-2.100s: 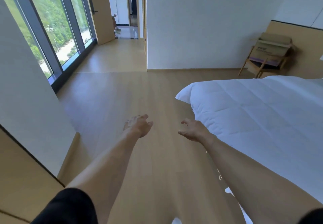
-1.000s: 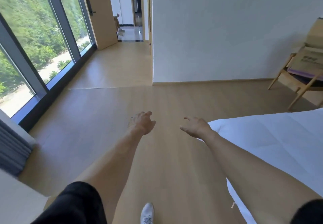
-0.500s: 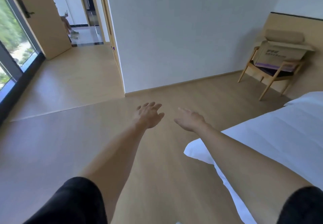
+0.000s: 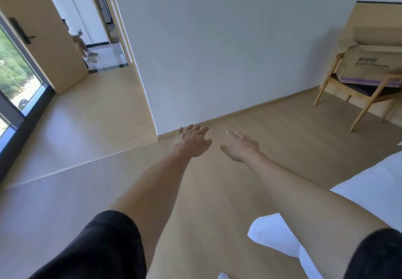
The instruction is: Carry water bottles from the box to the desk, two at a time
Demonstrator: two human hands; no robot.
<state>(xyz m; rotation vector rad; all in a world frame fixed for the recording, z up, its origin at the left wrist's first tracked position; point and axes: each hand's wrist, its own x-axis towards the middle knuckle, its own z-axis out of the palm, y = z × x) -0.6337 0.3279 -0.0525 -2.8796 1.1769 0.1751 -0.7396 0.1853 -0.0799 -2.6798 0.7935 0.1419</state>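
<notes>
A brown cardboard box (image 4: 369, 63) with a purple stripe and open flaps sits on a wooden chair (image 4: 339, 96) at the far right, against a wood panel. Its inside is hidden, and no water bottles or desk show. My left hand (image 4: 192, 140) and my right hand (image 4: 241, 146) are stretched out in front of me over the wooden floor, side by side, fingers relaxed and spread, holding nothing. Both are well short of the box, to its left.
A white bed (image 4: 359, 202) fills the lower right, its corner near my right arm. A white wall corner (image 4: 150, 96) stands ahead. Left of it a passage leads to an open wooden door (image 4: 43, 30), where a person (image 4: 80, 43) stands. A floor-length window (image 4: 13, 76) runs along the left.
The view has swung right and moved forward past the bed's corner, and the chair with the box looks larger and nearer. Both hands stay outstretched and empty.
</notes>
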